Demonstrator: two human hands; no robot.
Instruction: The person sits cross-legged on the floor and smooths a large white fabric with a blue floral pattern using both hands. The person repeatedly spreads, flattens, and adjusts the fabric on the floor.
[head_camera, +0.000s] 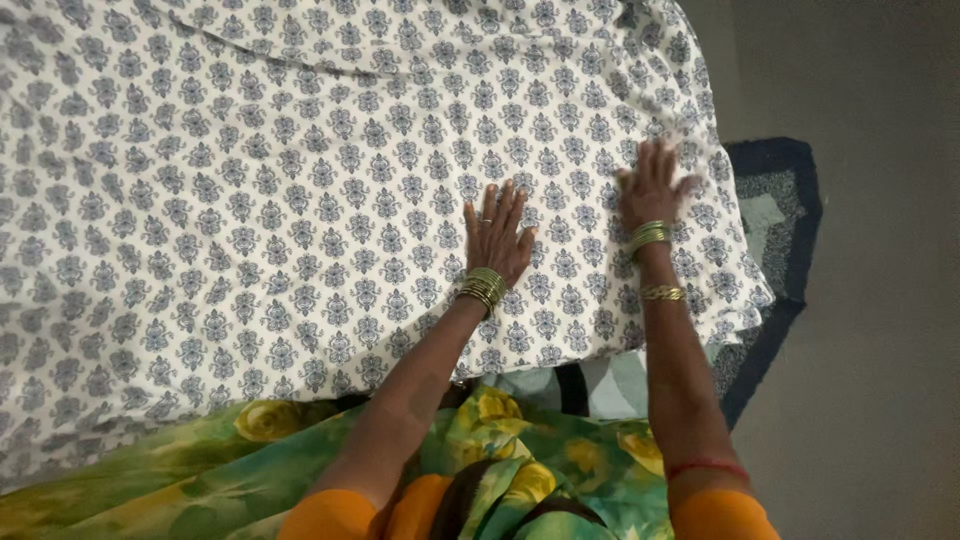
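Observation:
A white bedsheet (280, 180) with a repeating grey-blue motif covers most of the head view. My left hand (497, 232) lies flat on it with fingers spread, palm down, gold bangles at the wrist. My right hand (652, 185) also presses flat on the sheet, nearer its right edge, fingers spread, bangles on the wrist and forearm. Neither hand holds anything. The sheet shows small creases above my right hand.
A dark blue-bordered mat or quilt (785, 220) sticks out under the sheet's right edge. Grey floor (870, 350) lies to the right. My green and yellow flowered garment (500, 470) fills the bottom of the view, against the sheet's near edge.

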